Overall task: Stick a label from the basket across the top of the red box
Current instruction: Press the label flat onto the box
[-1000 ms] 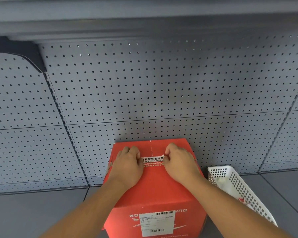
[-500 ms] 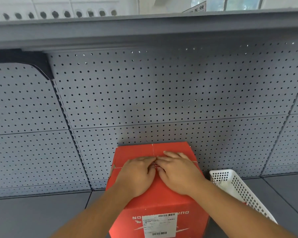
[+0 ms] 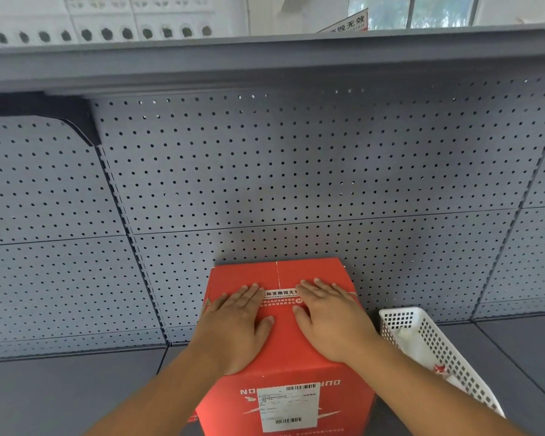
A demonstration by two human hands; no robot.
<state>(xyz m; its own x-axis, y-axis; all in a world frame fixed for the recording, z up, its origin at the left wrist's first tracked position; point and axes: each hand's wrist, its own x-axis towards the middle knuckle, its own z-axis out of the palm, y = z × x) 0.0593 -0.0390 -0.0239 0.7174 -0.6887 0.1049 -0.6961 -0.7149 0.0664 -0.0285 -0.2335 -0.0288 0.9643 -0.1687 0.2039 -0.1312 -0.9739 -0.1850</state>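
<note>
**Label pressed onto the top of the red box**

The label [image 3: 280,298] lies flat across the top of the red box [image 3: 283,344], spanning the centre seam; only its middle part shows, as both ends are covered by the hands. The left hand [image 3: 233,325] rests palm down on the left half of the top, fingers [image 3: 246,294] extended and held close together, tips on the left end of the label. The right hand [image 3: 331,319] mirrors it on the right half (fingers flat, slightly fanned). The box stands on a grey shelf [image 3: 60,394], against a perforated back panel [image 3: 265,171]. A shipping sticker [image 3: 288,407] is on its near face. A white basket [image 3: 428,344] stands just beside the box, to its right.
</note>
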